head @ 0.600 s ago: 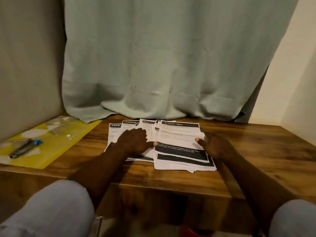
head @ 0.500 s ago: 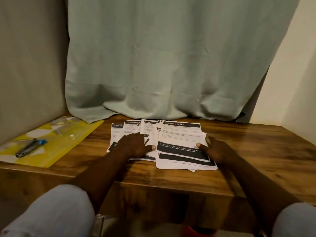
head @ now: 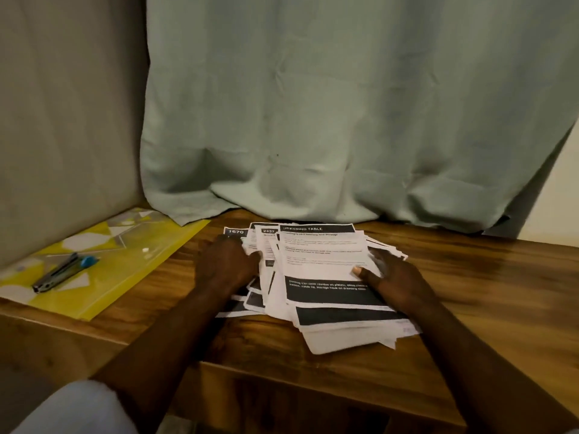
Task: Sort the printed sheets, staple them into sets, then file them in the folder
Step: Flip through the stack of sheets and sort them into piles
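Both forearms reach forward from the lower edge of the view onto the wooden table [head: 470,292], converging on the printed sheets [head: 319,255], which lie in a loose, fanned pile at the middle of the table, just in front of the pale green curtain [head: 344,120].

The left hand [head: 227,264] lies palm down on the left part of the fan, wrist low. Its fingers reach forward over the pages headed with numbers and are close together, and the thumb points right toward the top page. It presses on the paper and grips nothing.

The right hand [head: 391,280] comes in from the right edge of the pile. Its thumb lies on the top page, just above the black band of print. Its fingers are slightly spread along the right edge, apparently tucked under the upper pages, so the hand pinches them.

Well to the left, a yellow folder [head: 150,267] lies flat at the table's corner, with a stapler [head: 64,272] resting on it.
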